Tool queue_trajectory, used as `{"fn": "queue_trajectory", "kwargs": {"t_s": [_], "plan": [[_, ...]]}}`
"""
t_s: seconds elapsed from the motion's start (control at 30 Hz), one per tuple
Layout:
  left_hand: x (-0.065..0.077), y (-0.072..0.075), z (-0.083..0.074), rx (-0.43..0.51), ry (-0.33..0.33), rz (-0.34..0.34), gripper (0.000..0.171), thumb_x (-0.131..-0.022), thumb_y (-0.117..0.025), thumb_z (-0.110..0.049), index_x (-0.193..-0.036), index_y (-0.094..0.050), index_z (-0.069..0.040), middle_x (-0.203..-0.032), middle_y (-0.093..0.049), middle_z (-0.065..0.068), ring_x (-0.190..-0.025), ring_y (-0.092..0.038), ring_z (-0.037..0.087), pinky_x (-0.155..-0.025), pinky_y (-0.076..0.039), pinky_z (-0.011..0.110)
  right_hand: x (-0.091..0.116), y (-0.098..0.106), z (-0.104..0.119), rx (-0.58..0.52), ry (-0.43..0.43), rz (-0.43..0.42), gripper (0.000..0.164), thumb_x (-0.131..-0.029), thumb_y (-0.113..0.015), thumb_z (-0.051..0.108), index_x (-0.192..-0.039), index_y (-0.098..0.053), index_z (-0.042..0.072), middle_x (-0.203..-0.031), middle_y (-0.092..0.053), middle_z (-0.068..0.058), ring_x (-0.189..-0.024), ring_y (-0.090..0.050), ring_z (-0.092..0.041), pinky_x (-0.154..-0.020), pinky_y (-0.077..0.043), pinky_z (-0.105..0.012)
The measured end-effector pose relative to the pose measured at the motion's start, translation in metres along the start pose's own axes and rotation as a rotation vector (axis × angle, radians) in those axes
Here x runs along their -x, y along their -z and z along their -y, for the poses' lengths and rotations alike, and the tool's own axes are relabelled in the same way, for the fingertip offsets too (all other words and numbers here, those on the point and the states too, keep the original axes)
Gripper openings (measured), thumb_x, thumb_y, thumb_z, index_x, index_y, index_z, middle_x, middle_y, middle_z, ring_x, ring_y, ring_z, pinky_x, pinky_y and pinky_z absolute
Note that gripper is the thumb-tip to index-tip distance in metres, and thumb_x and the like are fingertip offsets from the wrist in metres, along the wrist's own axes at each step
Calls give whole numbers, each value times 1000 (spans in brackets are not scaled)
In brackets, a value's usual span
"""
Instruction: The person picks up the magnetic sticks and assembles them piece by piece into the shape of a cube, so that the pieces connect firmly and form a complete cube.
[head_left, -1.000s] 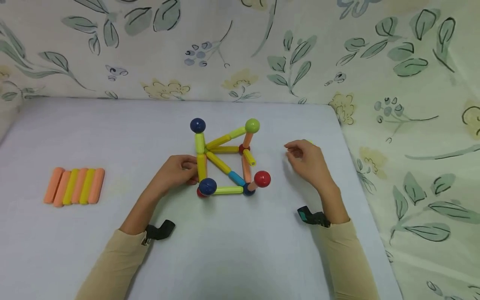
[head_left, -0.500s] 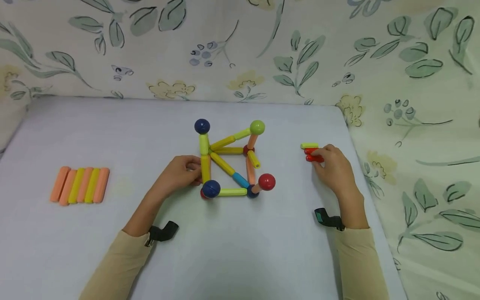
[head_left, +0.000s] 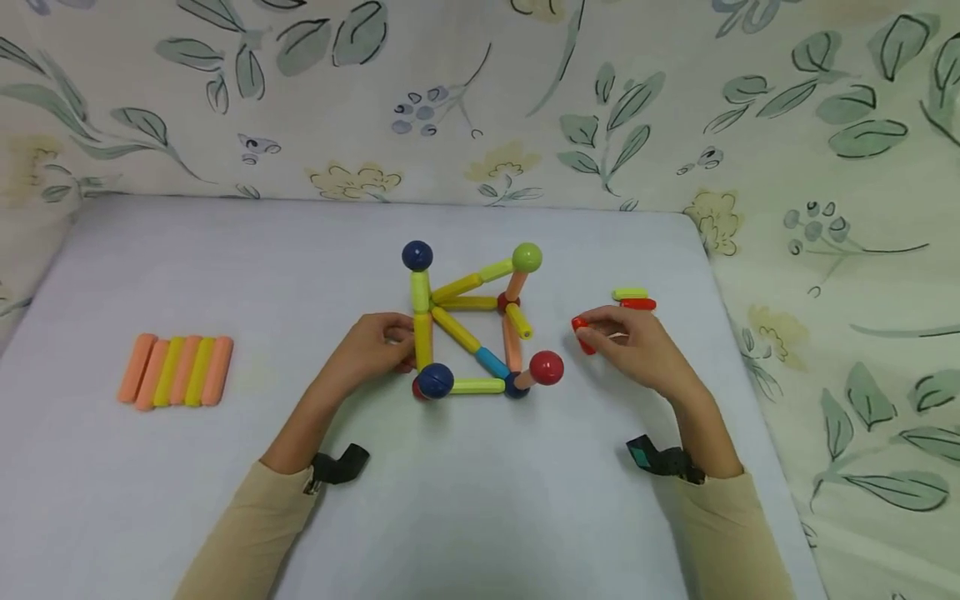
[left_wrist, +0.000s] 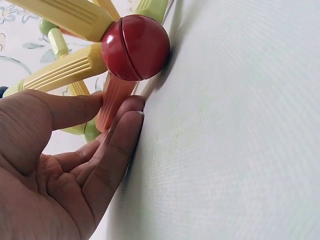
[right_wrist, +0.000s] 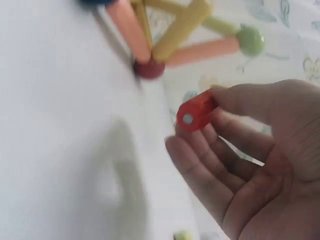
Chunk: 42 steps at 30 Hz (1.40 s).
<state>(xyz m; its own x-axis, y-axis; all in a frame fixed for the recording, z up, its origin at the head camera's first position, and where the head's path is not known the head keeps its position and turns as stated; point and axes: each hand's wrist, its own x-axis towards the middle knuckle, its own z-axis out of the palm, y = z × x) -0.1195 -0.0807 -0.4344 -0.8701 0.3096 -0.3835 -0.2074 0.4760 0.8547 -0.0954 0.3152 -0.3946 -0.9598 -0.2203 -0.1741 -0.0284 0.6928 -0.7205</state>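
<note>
A frame of magnetic rods and balls stands mid-table, with a red ball (left_wrist: 136, 47) at its near left corner and a navy ball (head_left: 436, 381) raised above that. My left hand (head_left: 378, 350) pinches the orange rod (left_wrist: 114, 100) low on the frame's left side, thumb on one face and fingers on the other. To the right of the frame, my right hand (head_left: 637, 346) holds a short red magnetic rod (right_wrist: 197, 110) between thumb and fingers. A pale metal dot shows on that rod's end. A yellow rod (head_left: 519, 321) juts up from the frame's right side, its top end bare.
A yellow-green rod (head_left: 630, 293) and another red rod (head_left: 639, 305) lie behind my right hand. At the left, several orange and yellow rods (head_left: 176, 371) lie side by side. Floral cloth (head_left: 465, 100) borders the white table (head_left: 480, 508) at the back and right.
My right hand reached right to the loose rods, picked up one red rod and brought it back left toward the frame. My left hand has stayed at the orange rod.
</note>
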Motion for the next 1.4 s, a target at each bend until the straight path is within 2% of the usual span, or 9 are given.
{"fn": "queue_trajectory", "kwargs": {"t_s": [0.1, 0.17, 0.27, 0.37, 0.6, 0.93, 1.23, 1.4], "plan": [[0, -1, 0, 3, -5, 5, 41, -105, -60, -11, -140, -58, 10, -115, -74, 24, -78, -74, 17, -73, -64, 28, 0, -6, 17, -191, -73, 138, 36, -103, -71, 31, -127, -72, 5, -111, -77, -8, -101, -71, -25, -90, -61, -40], [0, -1, 1, 5, -8, 5, 40, -105, -60, -11, -140, -58, 10, -115, -74, 24, -77, -74, 17, -73, -63, 27, -2, -8, 25, -276, -117, 235, 36, -104, -69, 31, -127, -72, 4, -110, -77, -9, -97, -72, -25, -88, -62, -37], [0, 0, 1, 11, -13, 9, 40, -105, -61, -11, -140, -58, 10, -115, -74, 24, -77, -74, 16, -72, -63, 26, -5, -7, 33, -338, -141, 347, 33, -104, -68, 24, -127, -71, 0, -110, -78, -9, -95, -71, -25, -85, -64, -35], [0, 0, 0, 18, -11, 15, 41, -105, -60, -10, -140, -57, 11, -117, -73, 25, -77, -74, 16, -72, -63, 26, -8, -3, 40, -338, -148, 406, 31, -103, -68, 20, -125, -72, -1, -108, -78, -9, -93, -70, -26, -84, -64, -34], [1, 1, 1, 26, 1, 12, 42, -104, -61, -10, -140, -57, 11, -117, -73, 26, -76, -74, 16, -70, -63, 26, -19, 4, 61, -248, -191, 437, 34, -100, -74, 33, -118, -77, 5, -100, -76, -7, -91, -69, -25, -87, -63, -40], [1, 1, 1, 15, -23, 9, 41, -104, -59, -8, -140, -57, 11, -117, -74, 25, -75, -73, 15, -69, -63, 25, -29, 6, 80, -172, -253, 431, 38, -99, -75, 36, -114, -78, 2, -93, -75, -6, -83, -71, -23, -79, -63, -31], [1, 0, 1, 31, -22, 14, 41, -104, -60, -10, -140, -58, 10, -117, -74, 24, -75, -73, 15, -69, -63, 26, -29, 6, 83, -141, -266, 420, 39, -99, -75, 38, -116, -78, 3, -96, -75, -8, -83, -72, -22, -79, -63, -30], [2, 1, 1, 36, -18, 14, 41, -104, -60, -10, -140, -58, 10, -116, -74, 24, -75, -73, 16, -70, -63, 26, -25, 10, 83, -169, -209, 381, 37, -100, -74, 36, -117, -75, 3, -97, -76, -9, -86, -74, -27, -84, -65, -39]]}}
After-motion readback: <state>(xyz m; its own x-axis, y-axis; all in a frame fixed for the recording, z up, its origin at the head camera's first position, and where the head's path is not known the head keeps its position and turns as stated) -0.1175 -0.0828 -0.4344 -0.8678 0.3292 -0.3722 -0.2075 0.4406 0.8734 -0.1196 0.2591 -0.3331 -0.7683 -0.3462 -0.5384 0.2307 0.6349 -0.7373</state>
